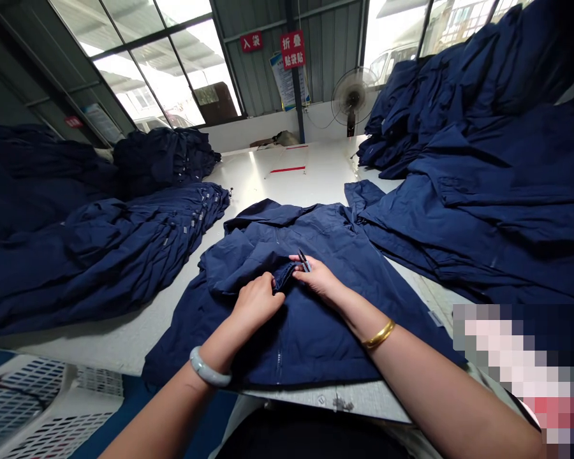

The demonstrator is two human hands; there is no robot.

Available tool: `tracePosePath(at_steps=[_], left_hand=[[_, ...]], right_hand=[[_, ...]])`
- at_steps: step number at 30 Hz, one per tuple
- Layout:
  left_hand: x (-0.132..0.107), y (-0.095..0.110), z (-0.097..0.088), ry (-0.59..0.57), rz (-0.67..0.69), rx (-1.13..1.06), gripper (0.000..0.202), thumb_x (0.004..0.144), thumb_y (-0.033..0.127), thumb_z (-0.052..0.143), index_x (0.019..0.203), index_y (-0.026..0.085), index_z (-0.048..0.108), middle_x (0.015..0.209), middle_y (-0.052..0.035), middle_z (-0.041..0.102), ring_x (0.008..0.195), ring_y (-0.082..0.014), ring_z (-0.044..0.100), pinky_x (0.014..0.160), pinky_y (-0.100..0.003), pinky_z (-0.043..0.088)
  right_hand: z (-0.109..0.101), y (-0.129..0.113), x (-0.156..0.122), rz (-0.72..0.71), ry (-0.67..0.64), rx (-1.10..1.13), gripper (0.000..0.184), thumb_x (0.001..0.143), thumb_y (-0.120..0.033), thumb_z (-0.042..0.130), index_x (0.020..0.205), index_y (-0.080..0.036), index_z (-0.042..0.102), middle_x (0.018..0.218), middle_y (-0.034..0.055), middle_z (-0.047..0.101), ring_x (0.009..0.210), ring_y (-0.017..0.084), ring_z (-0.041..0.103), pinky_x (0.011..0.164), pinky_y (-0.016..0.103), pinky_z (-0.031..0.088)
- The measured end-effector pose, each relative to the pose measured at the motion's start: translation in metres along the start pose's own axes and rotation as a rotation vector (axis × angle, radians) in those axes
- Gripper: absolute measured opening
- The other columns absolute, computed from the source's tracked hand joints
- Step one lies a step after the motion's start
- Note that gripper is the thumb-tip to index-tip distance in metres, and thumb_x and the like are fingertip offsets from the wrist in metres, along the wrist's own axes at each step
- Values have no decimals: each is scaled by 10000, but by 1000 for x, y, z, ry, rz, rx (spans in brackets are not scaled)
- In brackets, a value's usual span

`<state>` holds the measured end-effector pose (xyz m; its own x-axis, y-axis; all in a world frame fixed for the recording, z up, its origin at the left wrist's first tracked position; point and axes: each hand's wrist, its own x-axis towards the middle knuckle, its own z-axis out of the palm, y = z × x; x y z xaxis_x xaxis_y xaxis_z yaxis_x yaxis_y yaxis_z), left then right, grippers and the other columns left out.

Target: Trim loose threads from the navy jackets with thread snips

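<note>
A navy blue jacket (325,331) lies spread on the table before me, its zip running towards the near edge. My left hand (261,296) is closed on the gathered cuff (283,275) of one sleeve, which is folded over the jacket's front. Facing it, my right hand (318,277) has its fingers at the other side of that cuff. Small dark thread snips (304,260) are tucked in the right hand, points up and away from me. Part of the cuff is hidden behind my fingers.
Piles of navy garments rise at the left (100,236) and right (497,210) of the white table (249,175). A fan (353,99) stands at the far end. White plastic baskets (83,421) sit below the left edge. A blurred patch covers the lower right.
</note>
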<state>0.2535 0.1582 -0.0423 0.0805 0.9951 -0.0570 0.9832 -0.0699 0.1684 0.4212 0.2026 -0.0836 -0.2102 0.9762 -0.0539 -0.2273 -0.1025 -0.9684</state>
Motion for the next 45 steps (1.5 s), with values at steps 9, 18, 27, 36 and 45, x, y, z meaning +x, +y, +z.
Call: tracePosePath(at_steps=[9,18,27,36,45], left_hand=[[-9,-1,3,-1,-41,-127,362,873,585,439,888,238,541,1032,-66,684,1009,-284,612,783,-379,367],[-9,-8,-4,11,-2,-181,224,792,408,597,941,241,590,933,-28,688,892,-239,636,723,-318,380],[-27,15,-26,328,-87,-259,186,833,403,568,869,236,498,882,-58,610,811,-257,582,659,-326,332],[-29,-13,-16,305,-186,-1069,235,680,304,722,868,216,611,716,14,632,611,-147,562,570,-249,400],[-40,-2,-22,126,-267,-1869,209,725,158,686,931,148,653,908,-64,739,769,-161,702,704,-278,584]], right_hand=[[2,7,2,-47,-38,-158,493,656,-262,670,1136,-145,664,748,-18,637,655,133,544,669,273,436],[2,13,6,-127,-32,-330,332,572,-160,572,882,-179,689,705,-22,646,618,134,511,649,266,407],[18,-13,-15,-199,-28,-234,235,729,-410,603,682,-179,595,660,-21,519,646,131,446,618,249,370],[18,-23,-20,-267,37,-188,159,650,-184,617,800,-194,666,796,-1,602,769,167,525,742,289,396],[19,-29,-23,-165,-8,-43,130,581,-122,682,692,-186,699,718,-7,582,694,129,493,644,251,384]])
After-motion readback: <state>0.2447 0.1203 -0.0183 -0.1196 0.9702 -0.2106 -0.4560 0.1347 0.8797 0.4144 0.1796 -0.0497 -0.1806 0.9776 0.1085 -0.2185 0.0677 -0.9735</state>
